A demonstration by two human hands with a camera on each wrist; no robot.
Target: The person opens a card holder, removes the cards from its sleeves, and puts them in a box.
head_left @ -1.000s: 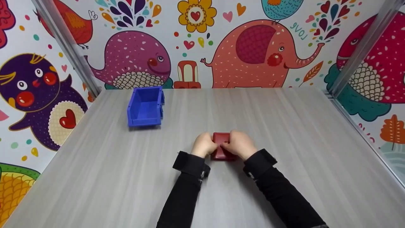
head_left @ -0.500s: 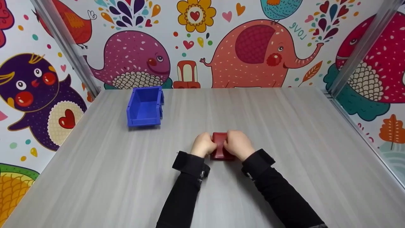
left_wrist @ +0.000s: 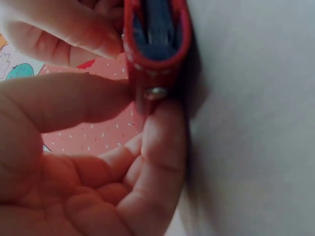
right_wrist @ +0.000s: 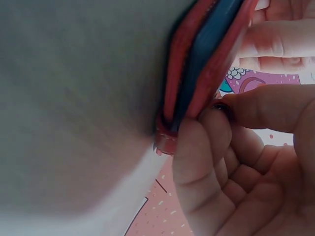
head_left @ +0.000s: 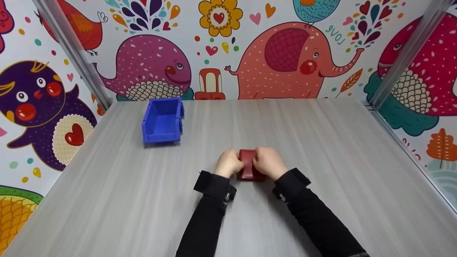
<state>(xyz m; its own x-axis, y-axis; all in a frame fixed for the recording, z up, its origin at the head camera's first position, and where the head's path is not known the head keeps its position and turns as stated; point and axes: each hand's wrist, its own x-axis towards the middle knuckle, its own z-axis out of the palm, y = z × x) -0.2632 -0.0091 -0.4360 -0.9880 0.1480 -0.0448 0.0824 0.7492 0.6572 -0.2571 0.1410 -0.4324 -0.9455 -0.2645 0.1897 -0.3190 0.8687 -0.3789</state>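
A small red leather wallet (head_left: pixel 247 167) lies on the table between the two hands. My left hand (head_left: pixel 229 163) pinches its left end between thumb and fingers. At that end a round metal snap (left_wrist: pixel 156 93) shows in the left wrist view, below the dark blue inside of the wallet. On the other side, my right hand (head_left: pixel 270 163) holds the wallet's right part with curled fingers. The right wrist view shows the wallet's layered edge (right_wrist: pixel 209 56), red outside and blue within, and a red strap loop (right_wrist: pixel 166 138) at its end. A dark round piece (right_wrist: pixel 222 107) sits between right thumb and forefinger.
A blue plastic bin (head_left: pixel 162 123) stands at the back left of the wood-grain table (head_left: pixel 321 142). Printed cartoon panels (head_left: pixel 214 46) wall in the back and sides, with metal posts (head_left: pixel 410 53) at the corners.
My right hand has shifted slightly left, and its thumb has drawn back from across the wallet's top. The left hand keeps its grip; the wallet stays in place.
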